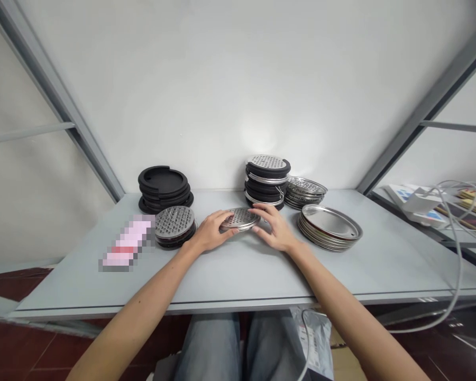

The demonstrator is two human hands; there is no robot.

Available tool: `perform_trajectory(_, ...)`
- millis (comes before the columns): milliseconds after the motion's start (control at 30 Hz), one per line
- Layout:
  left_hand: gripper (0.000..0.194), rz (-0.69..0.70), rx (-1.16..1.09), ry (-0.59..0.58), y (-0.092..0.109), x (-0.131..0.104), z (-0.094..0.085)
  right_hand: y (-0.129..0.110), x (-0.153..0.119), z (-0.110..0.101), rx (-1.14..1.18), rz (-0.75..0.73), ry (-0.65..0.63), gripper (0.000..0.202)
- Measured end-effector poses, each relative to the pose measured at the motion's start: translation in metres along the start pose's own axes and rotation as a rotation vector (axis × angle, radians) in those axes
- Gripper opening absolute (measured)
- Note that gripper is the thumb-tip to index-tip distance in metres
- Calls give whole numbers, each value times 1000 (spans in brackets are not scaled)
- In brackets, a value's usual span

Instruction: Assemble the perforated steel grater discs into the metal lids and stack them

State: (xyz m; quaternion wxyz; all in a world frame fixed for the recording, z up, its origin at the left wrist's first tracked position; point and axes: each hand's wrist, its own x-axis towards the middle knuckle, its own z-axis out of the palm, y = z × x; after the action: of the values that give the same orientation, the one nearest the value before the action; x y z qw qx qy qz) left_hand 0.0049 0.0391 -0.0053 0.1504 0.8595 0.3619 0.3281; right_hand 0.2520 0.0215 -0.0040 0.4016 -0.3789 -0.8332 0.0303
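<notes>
In the middle of the table, a round metal grater plate with small holes (241,217) lies level between my two hands, on one or more metal rims. My left hand (213,231) grips its left edge, fingers over the far side and thumb at the front. From the right, my right hand (276,230) closes on the opposite edge with fingers and thumb. Left of my left hand stands a pile of coarse grater plates (175,225). Beyond my right hand rises a stack of black rings and metal plates (266,180), a perforated plate on top.
Black plastic rings (164,185) are stacked at the back left. Shiny metal trays (330,227) and more grater plates (306,190) are piled on the right. A blurred pink item (129,241) lies at the left. White cables (458,254) hang past the right side; a wall closes the back.
</notes>
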Motion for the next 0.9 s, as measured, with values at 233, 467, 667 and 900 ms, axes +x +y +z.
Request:
perform_trajectory(233, 53, 22, 13, 28, -1, 1, -1, -8, 3, 5, 44, -102, -159, 40)
perform_trajectory(467, 55, 19, -25, 57, 1, 3, 1, -5, 2, 3, 48, -96, -143, 37)
perform_trajectory(667, 54, 7, -72, 49, 4, 2, 3, -5, 0, 5, 20, -104, -131, 37)
perform_trajectory(900, 54, -7, -55, 42, 5, 0, 4, -8, 0, 4, 27, -85, -125, 37)
